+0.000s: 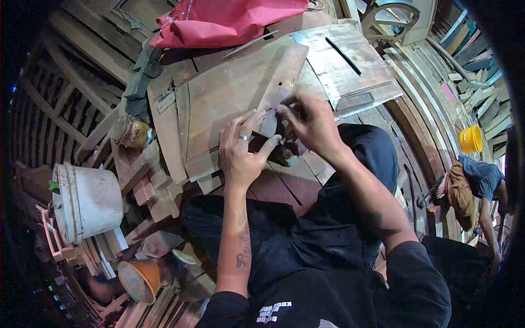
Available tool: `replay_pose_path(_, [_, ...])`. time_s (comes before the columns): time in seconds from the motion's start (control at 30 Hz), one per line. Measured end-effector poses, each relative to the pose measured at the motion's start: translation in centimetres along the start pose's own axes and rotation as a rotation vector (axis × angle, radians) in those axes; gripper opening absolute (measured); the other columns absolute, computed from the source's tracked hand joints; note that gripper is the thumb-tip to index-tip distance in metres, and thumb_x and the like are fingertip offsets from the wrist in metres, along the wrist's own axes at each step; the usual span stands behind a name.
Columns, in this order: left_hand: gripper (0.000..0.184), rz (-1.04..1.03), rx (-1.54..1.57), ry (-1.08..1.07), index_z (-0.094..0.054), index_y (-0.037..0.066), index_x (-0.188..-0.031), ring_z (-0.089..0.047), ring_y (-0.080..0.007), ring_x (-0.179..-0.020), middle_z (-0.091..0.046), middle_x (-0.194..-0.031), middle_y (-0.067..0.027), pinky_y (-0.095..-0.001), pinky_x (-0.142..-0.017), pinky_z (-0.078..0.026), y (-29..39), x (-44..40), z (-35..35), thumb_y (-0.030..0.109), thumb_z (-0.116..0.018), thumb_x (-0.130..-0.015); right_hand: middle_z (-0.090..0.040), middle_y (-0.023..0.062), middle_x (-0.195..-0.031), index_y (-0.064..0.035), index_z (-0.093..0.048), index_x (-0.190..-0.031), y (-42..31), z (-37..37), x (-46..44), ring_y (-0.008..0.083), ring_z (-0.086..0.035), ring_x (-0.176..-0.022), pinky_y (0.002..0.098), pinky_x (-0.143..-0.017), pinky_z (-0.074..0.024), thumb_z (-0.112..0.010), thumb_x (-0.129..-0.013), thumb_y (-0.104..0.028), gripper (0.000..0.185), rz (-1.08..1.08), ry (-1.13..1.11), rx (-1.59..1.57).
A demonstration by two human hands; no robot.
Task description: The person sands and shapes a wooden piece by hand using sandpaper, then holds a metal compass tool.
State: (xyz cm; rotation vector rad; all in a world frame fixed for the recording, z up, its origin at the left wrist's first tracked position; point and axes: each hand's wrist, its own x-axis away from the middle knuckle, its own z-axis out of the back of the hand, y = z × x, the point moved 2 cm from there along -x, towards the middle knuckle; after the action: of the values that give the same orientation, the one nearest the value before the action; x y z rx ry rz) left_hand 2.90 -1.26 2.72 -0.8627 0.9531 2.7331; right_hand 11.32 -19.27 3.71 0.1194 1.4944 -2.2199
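Note:
My left hand (240, 150), with a ring on one finger, is closed at the near end of a long wooden board (287, 71). Its fingertips and thumb are around a small dark flat piece (268, 124) there. Right beside it, my right hand (314, 123) is bent in a pinch over the same spot. What its fingertips hold is too small and too hidden to name. Just below both hands is a dark rounded object (284, 156), partly covered by my fingers. The board lies across a broad wooden panel (219, 106) in front of my knees.
A red bag (229, 22) lies beyond the panel. A thin dark rod (343, 55) rests on a pale board. At left stand a white bucket (90, 202), a jar (131, 133) and an orange container (139, 281). Stacked planks, a yellow bucket (471, 139) and another person (481, 180) are at right.

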Motion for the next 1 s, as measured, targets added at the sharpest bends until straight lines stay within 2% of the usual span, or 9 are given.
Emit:
replay_pose_path(0.07, [0.055, 0.009, 0.015, 0.008, -0.072, 0.016, -0.132, -0.066, -0.0317, -0.118, -0.07, -0.131, -0.0083, -0.0449, -0.099, -0.05, 0.0, 0.1, -0.1, 0.027, -0.089, -0.08, -0.07, 0.0125, -0.077, 0.0001, -0.07, -0.102, 0.8, 0.0, -0.4, 0.0169, -0.067, -0.065, 0.0336, -0.061, -0.0511, -0.079, -0.098, -0.017, 0.02, 0.049, 0.079, 0.069])
replay_pose_path(0.17, [0.052, -0.02, -0.008, 0.012, -0.074, 0.017, -0.13, -0.066, -0.0329, -0.116, -0.07, -0.13, -0.0082, -0.0455, -0.098, -0.051, 0.0, 0.0, 0.0, 0.029, -0.089, -0.081, -0.071, 0.0221, -0.084, -0.0009, -0.062, -0.094, -0.3, -0.3, 0.5, 0.045, -0.07, -0.079, 0.05, -0.067, -0.0541, -0.078, -0.096, -0.022, 0.026, 0.097, -0.011, 0.063])
replay_pose_path(0.2, [0.052, -0.03, 0.0, -0.006, -0.074, 0.013, -0.128, -0.067, -0.0343, -0.117, -0.07, -0.128, -0.011, -0.0457, -0.099, -0.052, -0.1, -0.1, 0.1, 0.024, -0.091, -0.08, -0.068, 0.0173, -0.078, -0.001, -0.066, -0.095, -0.5, -0.7, 0.7, 0.0288, -0.066, -0.065, 0.0391, -0.062, -0.0508, -0.08, -0.096, -0.018, 0.022, 0.221, 0.01, 0.032])
replay_pose_path(0.37, [0.048, -0.027, -0.034, -0.024, -0.076, 0.008, -0.124, -0.067, -0.0352, -0.119, -0.07, -0.128, -0.0139, -0.0448, -0.103, -0.054, 0.7, -0.2, 0.3, 0.008, -0.087, -0.077, -0.065, 0.0153, -0.078, -0.0034, -0.065, -0.094, 0.6, 0.3, -0.9, 0.0338, -0.064, -0.075, 0.0435, -0.074, -0.0484, -0.079, -0.095, -0.02, 0.022, 0.192, 0.104, 0.145])
replay_pose_path(0.47, [0.048, -0.001, 0.016, -0.012, -0.078, 0.019, -0.126, -0.066, -0.0348, -0.117, -0.07, -0.129, -0.0086, -0.0455, -0.1, -0.05, -0.2, 0.1, 0.0, 0.017, -0.085, -0.078, -0.065, 0.0135, -0.081, -0.0055, -0.065, -0.092, 0.6, -0.7, 0.4, 0.0345, -0.063, -0.079, 0.044, -0.079, -0.0463, -0.08, -0.095, -0.021, 0.022, 0.364, 0.058, 0.195])
replay_pose_path(0.67, [0.043, -0.03, -0.032, -0.015, -0.079, 0.008, -0.123, -0.069, -0.0369, -0.115, -0.071, -0.125, -0.0134, -0.0458, -0.099, -0.053, 0.1, -0.3, 0.1, 0.017, -0.089, -0.081, -0.069, 0.0215, -0.091, -0.0049, -0.064, -0.104, 2.2, -0.4, -1.2, 0.046, -0.064, -0.097, 0.0546, -0.088, -0.0485, -0.079, -0.087, -0.021, 0.027, 0.246, 0.084, 0.249])
replay_pose_path(0.87, [0.028, -0.088, 0.01, -0.007, -0.08, 0.008, -0.119, -0.069, -0.031, -0.115, -0.074, -0.121, -0.0133, -0.0418, -0.1, -0.053, -0.8, -0.5, 0.0, 0.018, -0.082, -0.093, -0.075, 0.0149, -0.097, -0.0091, -0.069, -0.104, 0.9, -1.5, 0.4, 0.0395, -0.068, -0.105, 0.0549, -0.092, -0.0472, -0.081, -0.084, -0.026, 0.028, 0.345, 0.019, 0.3])
replay_pose_path(0.9, [0.027, -0.113, 0.026, 0.009, -0.08, 0.008, -0.119, -0.069, -0.0309, -0.114, -0.075, -0.12, -0.0134, -0.0421, -0.1, -0.053, -1.5, -0.4, -0.1, 0.018, -0.082, -0.093, -0.068, 0.0165, -0.09, -0.0063, -0.06, -0.097, 0.6, -1.4, 0.2, 0.0403, -0.061, -0.096, 0.0536, -0.084, -0.0434, -0.067, -0.102, -0.03, 0.025, 0.337, 0.055, 0.248])
replay_pose_path(1.0, [0.027, -0.071, 0.014, 0.022, -0.079, 0.005, -0.119, -0.07, -0.0307, -0.113, -0.075, -0.119, -0.0139, -0.0425, -0.099, -0.053, -1.2, -0.3, 0.1, 0.017, -0.081, -0.095, -0.076, 0.0143, -0.099, -0.0112, -0.07, -0.104, 1.7, -1.8, -1.2, 0.0375, -0.069, -0.107, 0.0576, -0.093, -0.0473, -0.082, -0.08, -0.027, 0.031, 0.273, 0.141, 0.333])
